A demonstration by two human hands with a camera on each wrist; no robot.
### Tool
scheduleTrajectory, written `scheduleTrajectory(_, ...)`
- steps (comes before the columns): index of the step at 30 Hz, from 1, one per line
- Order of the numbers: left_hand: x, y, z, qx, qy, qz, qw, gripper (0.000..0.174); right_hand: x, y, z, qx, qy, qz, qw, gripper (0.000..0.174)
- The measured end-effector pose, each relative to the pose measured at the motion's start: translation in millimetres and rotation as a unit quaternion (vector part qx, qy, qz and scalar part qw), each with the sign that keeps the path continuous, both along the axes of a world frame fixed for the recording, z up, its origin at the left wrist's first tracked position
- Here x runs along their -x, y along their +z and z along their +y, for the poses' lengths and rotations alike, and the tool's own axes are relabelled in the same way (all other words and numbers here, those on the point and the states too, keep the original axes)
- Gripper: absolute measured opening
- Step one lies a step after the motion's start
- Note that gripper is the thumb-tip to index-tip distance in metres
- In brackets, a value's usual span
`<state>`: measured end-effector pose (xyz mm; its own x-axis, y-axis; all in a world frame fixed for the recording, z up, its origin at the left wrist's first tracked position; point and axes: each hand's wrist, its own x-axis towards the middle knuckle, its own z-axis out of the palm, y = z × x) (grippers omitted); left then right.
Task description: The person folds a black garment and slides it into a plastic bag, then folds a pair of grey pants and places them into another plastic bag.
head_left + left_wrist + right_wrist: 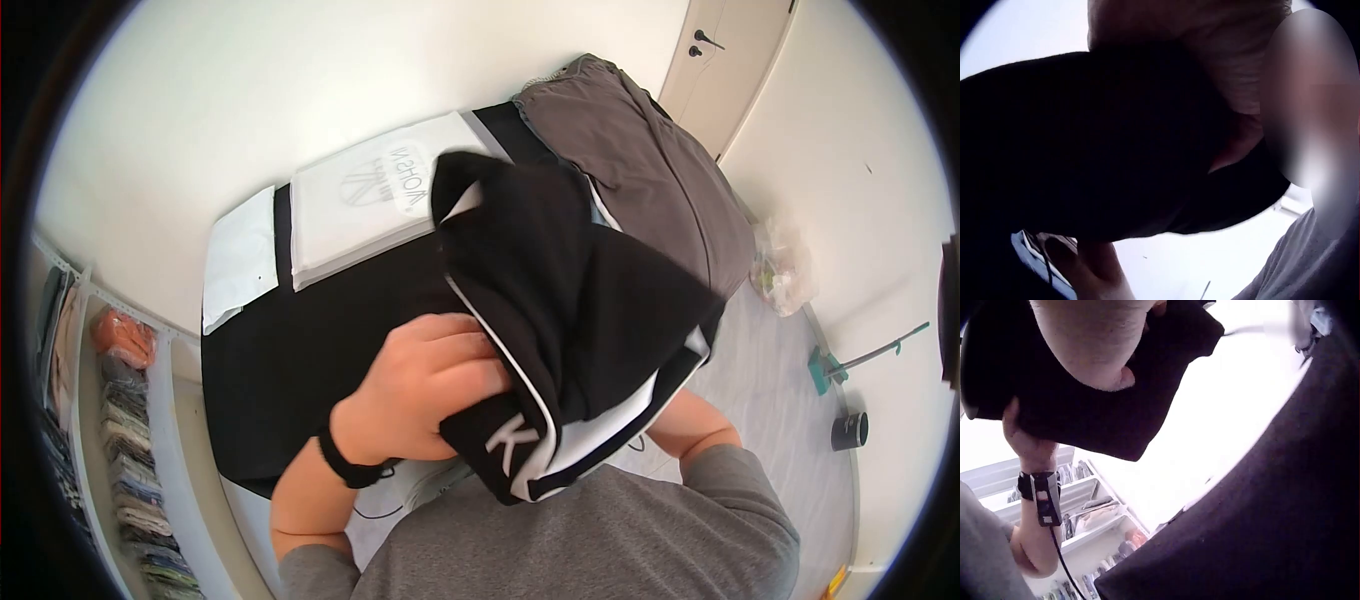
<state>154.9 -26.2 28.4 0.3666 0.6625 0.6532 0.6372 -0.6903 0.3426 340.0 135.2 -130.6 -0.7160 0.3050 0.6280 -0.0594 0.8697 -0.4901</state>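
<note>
A folded black garment [530,260] with white piping and a white letter K is held up off the table, in front of the person's chest. My left hand [430,385] grips its near left edge, fingers curled over the cloth. In the head view the garment hides my right hand, and only the forearm shows below it. The right wrist view has the right hand [1097,344] at the top, its thumb lying against the dark cloth. Lower left in that same view, the left hand [1032,447] holds the opposite edge.
Under the garment stands a black-covered table [320,370]. On it lie a white printed package [350,210], a smaller white packet [240,262] and a grey-brown cloth heap [640,150]. Shelves of folded clothes [135,480] line the left; a plastic bag [783,265] sits on the floor at right.
</note>
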Motion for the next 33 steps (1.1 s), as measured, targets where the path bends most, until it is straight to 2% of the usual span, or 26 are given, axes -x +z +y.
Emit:
scheduleTrajectory(2, 8.4, 17.5, -4.9, -0.015, 0.012, 0.129, 0.991, 0.025, 7.8, 13.8, 11.5, 0.100, 0.103, -0.037, 0.989, 0.048)
scheduleTrajectory(3, 14.0, 18.6, -10.7, 0.015, 0.050, 0.187, 0.981, 0.025, 11.4, 20.2, 18.2, 0.150, 0.154, -0.055, 0.975, 0.049)
scheduleTrajectory(6, 34.3, -0.5, -16.7, 0.110, 0.121, 0.290, 0.943, 0.032, 17.7, 30.9, 42.4, 0.309, 0.301, -0.109, 0.895, 0.051)
scheduleTrajectory(7, 41.1, -17.4, -18.4, 0.169, 0.135, 0.287, 0.933, 0.039, 17.9, 21.5, 55.6, 0.124, 0.179, -0.177, 0.960, 0.054)
scheduleTrajectory(8, 47.9, -39.3, -22.9, 0.177, 0.135, 0.286, 0.932, 0.039, 16.1, 10.0, 69.2, -0.068, 0.050, -0.237, 0.968, 0.057)
scheduleTrajectory(10, 55.4, -74.5, -35.0, 0.279, 0.182, 0.266, 0.905, 0.043, 14.7, 0.0, 78.4, -0.166, 0.005, -0.317, 0.934, 0.054)
scheduleTrajectory(12, 53.9, -74.3, -40.5, 0.297, 0.180, 0.248, 0.904, 0.045, 5.0, 6.4, 83.1, 0.014, 0.029, -0.294, 0.955, 0.044)
scheduleTrajectory(13, 54.9, -71.3, -42.9, 0.319, 0.175, 0.220, 0.905, 0.046, 1.6, 9.3, 83.8, 0.013, 0.032, -0.283, 0.959, 0.036)
scheduleTrajectory(14, 54.8, -69.7, -43.5, 0.338, 0.170, 0.191, 0.906, 0.047, 0.3, 10.4, 81.8, 0.018, 0.032, -0.286, 0.958, 0.036)
scheduleTrajectory(15, 53.8, -70.0, -43.9, 0.340, 0.167, 0.190, 0.906, 0.047, -0.6, 14.2, 81.0, 0.170, 0.000, -0.271, 0.947, 0.033)
scheduleTrajectory(16, 53.1, -71.0, -44.6, 0.319, 0.171, 0.158, 0.919, 0.046, 1.8, 20.8, 77.5, 0.318, -0.033, -0.247, 0.915, 0.031)
scheduleTrajectory(17, 52.4, -70.9, -44.7, 0.297, 0.177, 0.125, 0.930, 0.047, 5.3, 24.0, 70.3, 0.437, -0.025, -0.210, 0.874, 0.034)
scheduleTrajectory(18, 46.8, -70.9, -41.5, 0.299, 0.175, 0.124, 0.930, 0.047, 9.6, 27.8, 59.5, 0.438, -0.026, -0.212, 0.873, 0.034)
scheduleTrajectory(20, 27.9, -70.5, -31.1, 0.214, 0.246, 0.155, 0.932, 0.052, 24.9, 48.5, 32.1, 0.604, -0.102, -0.191, 0.767, 0.040)
scheduleTrajectory(21, 27.2, -86.8, -26.8, 0.239, 0.241, 0.203, 0.918, 0.061, 31.1, 54.5, 27.4, 0.614, -0.095, -0.216, 0.753, 0.047)
scheduleTrajectory(22, 21.8, -104.7, -26.2, 0.241, 0.235, 0.233, 0.912, 0.060, 36.0, 50.5, 27.4, 0.614, -0.093, -0.220, 0.752, 0.047)
scheduleTrajectory(24, 15.8, -113.2, -23.9, 0.228, 0.241, 0.248, 0.910, 0.060, 47.4, 38.5, 32.4, 0.728, 0.037, -0.158, 0.666, 0.052)
scheduleTrajectory(25, 17.4, -112.6, -24.9, 0.228, 0.244, 0.248, 0.909, 0.060, 52.0, 38.0, 38.4, 0.751, 0.065, -0.160, 0.637, 0.049)
scheduleTrajectory(29, 23.0, -102.5, -28.9, 0.254, 0.212, 0.197, 0.923, 0.056, 64.6, 38.6, 56.0, 0.766, 0.037, -0.198, 0.611, 0.047)
scheduleTrajectory(31, 32.5, -98.7, -31.3, 0.266, 0.194, 0.178, 0.927, 0.052, 67.0, 38.8, 63.5, 0.760, 0.033, -0.207, 0.615, 0.049)
scheduleTrajectory(33, 46.6, -101.8, -38.6, 0.243, 0.179, -0.038, 0.953, 0.042, 71.8, 41.2, 71.5, 0.755, 0.028, -0.213, 0.620, 0.050)
